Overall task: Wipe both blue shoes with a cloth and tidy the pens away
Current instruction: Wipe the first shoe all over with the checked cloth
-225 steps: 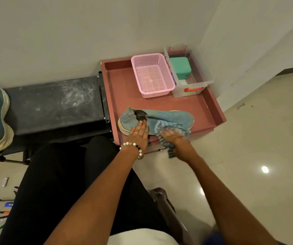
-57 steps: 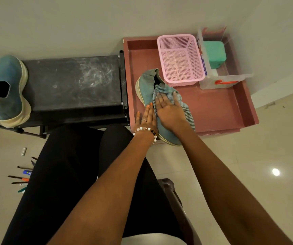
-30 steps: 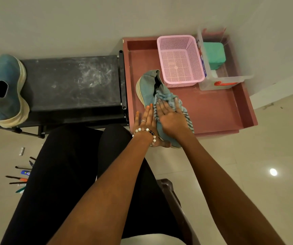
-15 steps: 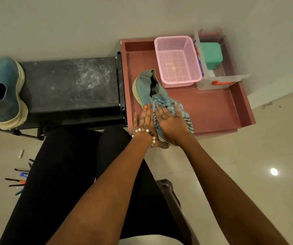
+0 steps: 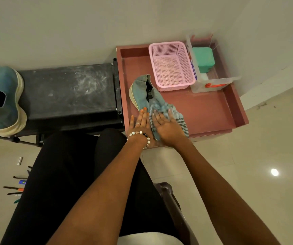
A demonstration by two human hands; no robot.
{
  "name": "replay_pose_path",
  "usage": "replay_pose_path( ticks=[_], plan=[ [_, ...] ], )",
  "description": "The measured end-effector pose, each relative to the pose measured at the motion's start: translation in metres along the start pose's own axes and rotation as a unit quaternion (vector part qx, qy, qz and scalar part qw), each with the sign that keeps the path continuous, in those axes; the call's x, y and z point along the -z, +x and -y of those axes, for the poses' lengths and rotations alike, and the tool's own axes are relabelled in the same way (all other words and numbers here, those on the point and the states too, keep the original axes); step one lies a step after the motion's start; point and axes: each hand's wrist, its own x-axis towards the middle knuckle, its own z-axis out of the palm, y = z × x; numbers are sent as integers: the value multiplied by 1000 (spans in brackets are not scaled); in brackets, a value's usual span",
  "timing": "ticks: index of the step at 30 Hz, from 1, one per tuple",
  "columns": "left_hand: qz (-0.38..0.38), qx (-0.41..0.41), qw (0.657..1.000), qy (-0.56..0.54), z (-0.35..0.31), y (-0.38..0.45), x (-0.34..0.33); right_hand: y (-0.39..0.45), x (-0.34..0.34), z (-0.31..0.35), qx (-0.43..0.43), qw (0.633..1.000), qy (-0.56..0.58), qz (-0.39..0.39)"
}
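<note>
Dim warm light, glare spot on floor [image 5: 274,172], wide-angle edge bending.

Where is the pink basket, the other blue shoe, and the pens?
pink basket [image 5: 171,71]: head view, on its mesh floor.
other blue shoe [image 5: 1,98]: head view, on its blue upper, on the black bench.
pens [image 5: 16,188]: head view, on one pen among those scattered on the floor.

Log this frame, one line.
step: wiping first shoe | right hand: flat on cloth | left hand: steadying shoe | pens: floor
</note>
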Motion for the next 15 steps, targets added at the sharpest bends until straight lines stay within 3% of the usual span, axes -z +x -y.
replay_pose_path(
  ticks=[4,7,9,11,13,14,15],
  plan=[
    [-19,9,999,24,-1,-3,2,-54,-8,-7,60,983,174,-20],
    [-11,-5,1000,10,1,-5,2,-73,9,-19,-59,928,366,-44],
    [-24,-10,1000,4,4,-3,0,-76,19,-28,-208,848,480,-87],
    [-49,-13,999,2,4,-5,2,-75,29,-36,-357,707,586,-169],
    [-75,-33,997,1,2,-8,10,-72,39,-42,-434,579,639,-260],
    [-88,-54,995,0,0,-9,14,-70,44,-43,-447,552,638,-296],
    [-100,-78,992,-5,-1,-9,18,-68,48,-42,-453,554,619,-324]
  ],
)
